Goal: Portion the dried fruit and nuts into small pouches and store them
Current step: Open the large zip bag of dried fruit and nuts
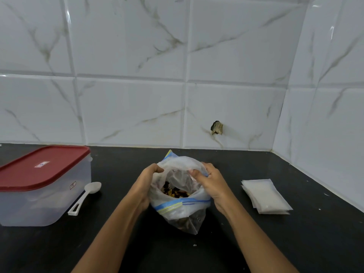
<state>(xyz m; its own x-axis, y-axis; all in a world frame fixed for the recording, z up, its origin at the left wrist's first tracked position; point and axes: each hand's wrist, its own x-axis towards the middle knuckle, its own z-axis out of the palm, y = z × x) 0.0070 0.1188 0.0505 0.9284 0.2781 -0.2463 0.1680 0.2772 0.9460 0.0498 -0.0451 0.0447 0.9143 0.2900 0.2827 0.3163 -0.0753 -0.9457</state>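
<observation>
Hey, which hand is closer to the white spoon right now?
Left. The left hand grips the zip bag on the side facing the spoon; the right hand grips its opposite side, farther away.

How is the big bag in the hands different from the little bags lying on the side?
The big zip bag stands open, gripped by the left hand and right hand; the small pouches lie flat in a stack, untouched. The zip bag holds dried fruit and nuts; the pouches look empty. The zip bag has a blue-and-yellow strip; the pouches are plain. Both are thin plastic.
</observation>
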